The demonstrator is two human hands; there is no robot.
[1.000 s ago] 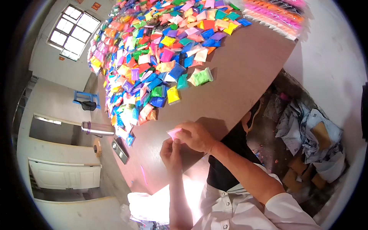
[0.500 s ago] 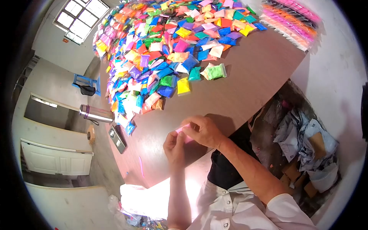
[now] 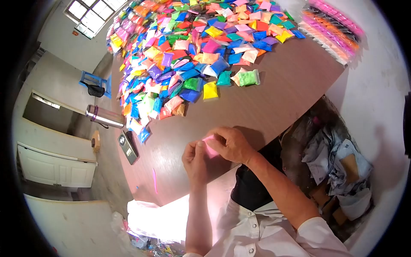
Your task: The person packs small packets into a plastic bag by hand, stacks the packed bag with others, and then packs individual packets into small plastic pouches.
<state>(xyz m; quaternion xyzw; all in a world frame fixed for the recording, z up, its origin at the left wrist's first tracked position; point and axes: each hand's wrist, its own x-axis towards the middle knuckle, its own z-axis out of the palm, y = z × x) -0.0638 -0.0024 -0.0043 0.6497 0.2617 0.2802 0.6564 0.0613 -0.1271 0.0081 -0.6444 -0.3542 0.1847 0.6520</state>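
Observation:
Between my two hands, above the near part of the brown table (image 3: 278, 92), is a small pink packet (image 3: 211, 147). My left hand (image 3: 195, 160) pinches its left edge with thumb and fingers. On its right side my right hand (image 3: 231, 144) has its fingers closed, covering part of it. Beyond my hands lies a large heap of colourful packets (image 3: 184, 55). The closest ones are a yellow packet (image 3: 210, 90) and a light green packet (image 3: 248, 78). A thin pink strip (image 3: 155, 180) rests on the table left of my left hand.
A dark phone (image 3: 128, 147) and a metal flask (image 3: 105, 116) are at the table's left edge. Long bundled packs (image 3: 332, 32) lie at the far right corner. Crumpled bags and cardboard (image 3: 342, 171) are on the floor at right. White cloth (image 3: 158, 218) lies at the near edge.
The view has shifted, so the heap appears farther right. The pink packet shows more of its surface between my hands, which stay close together and closed on it.

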